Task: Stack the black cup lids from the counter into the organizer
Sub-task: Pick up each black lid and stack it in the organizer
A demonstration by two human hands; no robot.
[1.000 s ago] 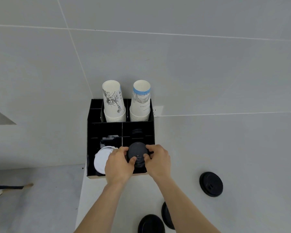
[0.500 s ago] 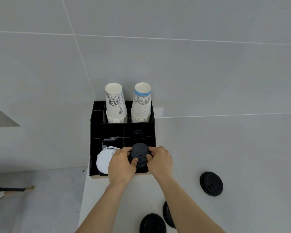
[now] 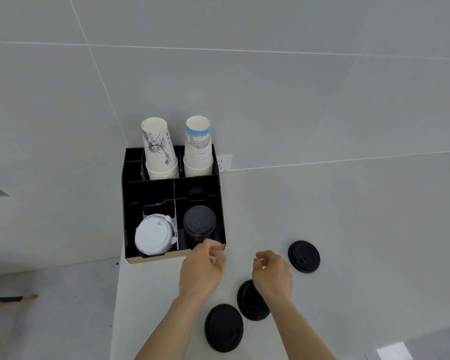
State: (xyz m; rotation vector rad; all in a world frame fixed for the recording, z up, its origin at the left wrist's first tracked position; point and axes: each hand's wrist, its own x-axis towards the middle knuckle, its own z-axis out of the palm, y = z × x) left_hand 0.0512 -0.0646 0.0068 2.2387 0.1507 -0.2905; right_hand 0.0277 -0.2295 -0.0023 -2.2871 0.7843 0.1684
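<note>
A stack of black lids (image 3: 199,224) stands in the front right compartment of the black organizer (image 3: 130,203). Three more black lids lie on the white counter: one at the right (image 3: 304,256), one partly under my right wrist (image 3: 250,301), one nearest me (image 3: 224,327). My left hand (image 3: 202,268) hovers just in front of the organizer, fingers loosely curled, holding nothing. My right hand (image 3: 272,274) hangs over the counter between the lids, fingers apart and empty.
White lids (image 3: 153,236) fill the front left compartment. Two stacks of paper cups (image 3: 161,152) stand in the back compartments against the tiled wall. The counter's left edge (image 3: 116,294) drops to the floor beside the organizer.
Both hands let go of the black lid stack in the organizer and drew back toward me. The right hand moved right over the loose lids.
</note>
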